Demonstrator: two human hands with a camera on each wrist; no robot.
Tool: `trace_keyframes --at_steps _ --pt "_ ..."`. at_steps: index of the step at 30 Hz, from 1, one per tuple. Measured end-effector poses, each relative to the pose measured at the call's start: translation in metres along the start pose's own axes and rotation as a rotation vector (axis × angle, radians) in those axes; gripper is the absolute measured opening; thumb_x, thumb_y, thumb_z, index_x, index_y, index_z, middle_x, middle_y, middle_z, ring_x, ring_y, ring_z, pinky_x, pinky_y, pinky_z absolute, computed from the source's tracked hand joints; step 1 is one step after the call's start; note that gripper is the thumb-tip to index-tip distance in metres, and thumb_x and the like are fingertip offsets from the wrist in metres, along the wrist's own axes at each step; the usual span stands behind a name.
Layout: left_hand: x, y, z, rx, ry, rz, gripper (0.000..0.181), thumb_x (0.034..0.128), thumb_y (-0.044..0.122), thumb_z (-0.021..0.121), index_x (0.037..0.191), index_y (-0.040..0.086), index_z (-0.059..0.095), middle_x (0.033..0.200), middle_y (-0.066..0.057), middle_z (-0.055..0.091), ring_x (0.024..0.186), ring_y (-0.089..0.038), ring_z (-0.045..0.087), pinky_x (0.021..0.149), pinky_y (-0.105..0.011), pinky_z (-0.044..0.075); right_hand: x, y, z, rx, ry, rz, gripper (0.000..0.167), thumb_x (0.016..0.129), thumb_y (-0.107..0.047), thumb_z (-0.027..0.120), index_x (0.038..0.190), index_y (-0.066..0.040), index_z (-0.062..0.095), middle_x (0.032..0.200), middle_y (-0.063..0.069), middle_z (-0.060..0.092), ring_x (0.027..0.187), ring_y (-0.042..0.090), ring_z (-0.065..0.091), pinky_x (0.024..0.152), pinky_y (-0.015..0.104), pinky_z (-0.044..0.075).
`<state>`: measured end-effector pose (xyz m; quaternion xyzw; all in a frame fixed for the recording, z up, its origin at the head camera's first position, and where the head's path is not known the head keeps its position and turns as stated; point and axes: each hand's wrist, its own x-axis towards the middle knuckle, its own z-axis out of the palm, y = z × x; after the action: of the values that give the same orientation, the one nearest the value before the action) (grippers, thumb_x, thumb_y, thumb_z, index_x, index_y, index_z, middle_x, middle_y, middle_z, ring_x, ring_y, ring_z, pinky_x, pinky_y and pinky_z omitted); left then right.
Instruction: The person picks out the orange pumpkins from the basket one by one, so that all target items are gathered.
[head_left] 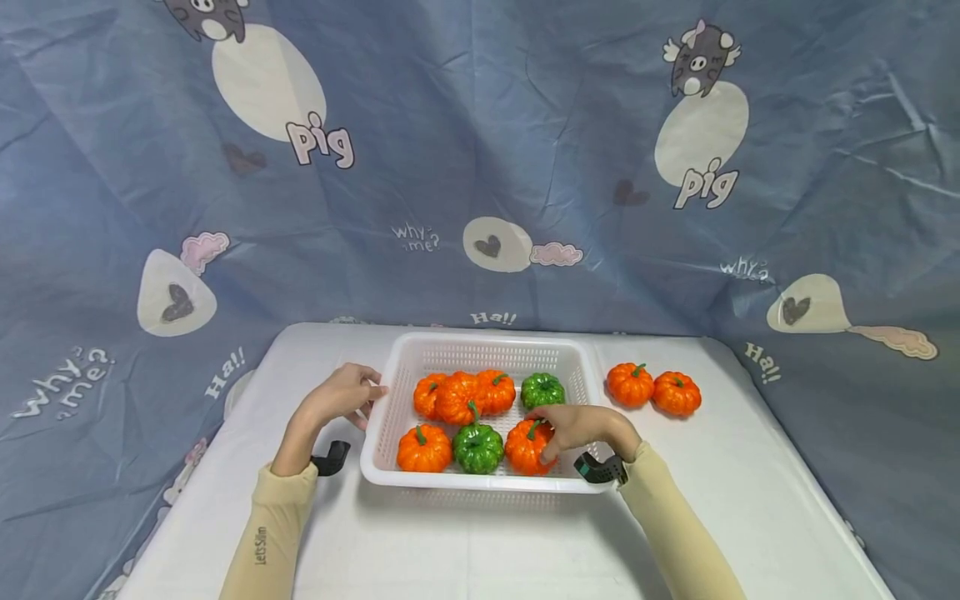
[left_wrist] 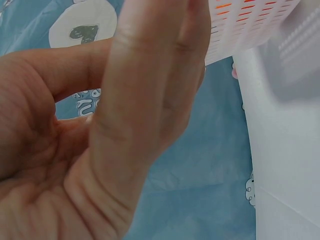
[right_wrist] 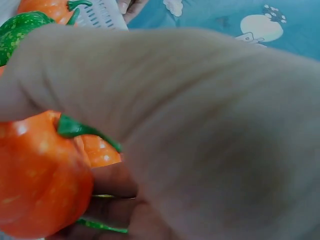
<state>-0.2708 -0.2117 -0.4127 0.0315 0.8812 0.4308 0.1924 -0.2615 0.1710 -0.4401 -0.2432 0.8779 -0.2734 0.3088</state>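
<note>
A white perforated plastic basket (head_left: 487, 481) holds several small toy pumpkins. My right hand (head_left: 573, 427) reaches over its front right part and grips an orange pumpkin (head_left: 522, 450), thumb on the near side and fingers on the far side. The right wrist view shows the same orange pumpkin (right_wrist: 40, 185) with its green stem. My left hand (head_left: 345, 394) is at the basket's left side, a fingertip touching the rim; the left wrist view shows its fingers fairly straight. A green pumpkin (head_left: 477, 450) and another orange pumpkin (head_left: 423, 450) sit left of the gripped one.
Three orange pumpkins (head_left: 459, 398) cluster at the back of the basket, beside a second green pumpkin (head_left: 542, 392). Two more orange pumpkins (head_left: 677, 394) lie outside, right of the basket, on the white table (head_left: 757, 500). A blue printed cloth (head_left: 420, 167) hangs around the table.
</note>
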Motion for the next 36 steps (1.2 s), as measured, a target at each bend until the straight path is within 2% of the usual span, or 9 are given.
trace_keyframes --at_steps 5,10,16,24,30,36 --pt "0.001 -0.002 0.002 0.002 0.004 -0.003 0.043 0.0965 0.012 0.055 0.131 -0.013 0.047 0.085 -0.017 0.066 0.064 -0.018 0.066 0.055 -0.036 0.061 -0.008 0.002 -0.002 0.074 0.049 -0.059 0.073 0.071 -0.013 0.075 0.138 -0.008 0.047 0.132 0.010 0.053 0.120 0.023 0.050 0.106 0.044 0.042" --pt "0.000 -0.002 0.002 0.001 0.009 -0.013 0.043 0.0966 0.012 0.055 0.131 -0.012 0.048 0.086 -0.017 0.065 0.065 -0.018 0.066 0.055 -0.036 0.061 -0.018 0.007 -0.003 0.186 0.078 -0.100 0.075 0.073 -0.016 0.072 0.142 -0.009 0.043 0.129 0.007 0.055 0.117 0.021 0.054 0.097 0.036 0.048" --pt "-0.001 0.000 0.000 0.007 0.010 -0.007 0.042 0.0964 0.012 0.055 0.130 -0.012 0.048 0.085 -0.017 0.065 0.065 -0.018 0.066 0.055 -0.035 0.061 -0.027 0.012 -0.006 0.233 0.141 -0.116 0.073 0.075 -0.016 0.071 0.143 -0.013 0.043 0.127 0.008 0.057 0.107 0.019 0.057 0.088 0.030 0.050" --pt "-0.001 0.000 0.003 0.014 0.011 -0.015 0.043 0.0968 0.013 0.055 0.131 -0.012 0.047 0.085 -0.017 0.065 0.064 -0.017 0.066 0.054 -0.035 0.060 -0.044 0.014 -0.011 0.286 0.235 -0.129 0.072 0.077 -0.013 0.069 0.144 -0.012 0.043 0.138 0.011 0.052 0.127 0.031 0.050 0.102 0.043 0.049" --pt "-0.001 0.000 0.002 0.014 0.009 -0.012 0.042 0.0968 0.012 0.054 0.130 -0.012 0.047 0.083 -0.017 0.065 0.063 -0.018 0.066 0.054 -0.035 0.060 -0.054 0.016 -0.020 0.307 0.272 -0.158 0.071 0.079 -0.014 0.070 0.144 -0.009 0.041 0.138 0.013 0.051 0.132 0.036 0.046 0.104 0.045 0.048" --pt "0.000 0.001 0.001 0.012 0.012 -0.010 0.042 0.0966 0.012 0.054 0.130 -0.012 0.047 0.083 -0.017 0.066 0.064 -0.017 0.066 0.054 -0.035 0.061 -0.066 0.026 -0.030 0.348 0.312 -0.159 0.071 0.083 -0.016 0.071 0.146 -0.010 0.038 0.140 0.013 0.050 0.133 0.034 0.044 0.107 0.044 0.045"
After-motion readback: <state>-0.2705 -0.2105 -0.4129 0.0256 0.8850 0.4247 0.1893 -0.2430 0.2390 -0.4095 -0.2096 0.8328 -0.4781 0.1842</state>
